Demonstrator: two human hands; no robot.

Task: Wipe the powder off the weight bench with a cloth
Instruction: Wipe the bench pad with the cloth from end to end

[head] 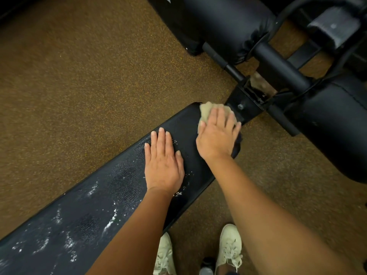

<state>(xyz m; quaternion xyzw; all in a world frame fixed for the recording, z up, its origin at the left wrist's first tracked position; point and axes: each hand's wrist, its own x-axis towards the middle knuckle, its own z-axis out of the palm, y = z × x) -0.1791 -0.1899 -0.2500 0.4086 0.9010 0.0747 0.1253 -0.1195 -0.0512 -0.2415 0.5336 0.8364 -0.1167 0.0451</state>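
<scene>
A long black padded weight bench (123, 187) runs from the lower left up to the middle of the view. White powder (111, 219) is scattered over its nearer part, with a few specks beside my left hand. My left hand (163, 165) lies flat on the pad, fingers straight. My right hand (217, 135) presses a beige cloth (206, 113) onto the far end of the pad, fingers spread over it. Most of the cloth is hidden under that hand.
Beyond the bench end a black metal bracket with a bolt (241, 107) joins a frame with thick black roller pads (226, 22). Speckled brown rubber floor (79, 86) surrounds the bench. My white shoes (229, 249) stand at its near side.
</scene>
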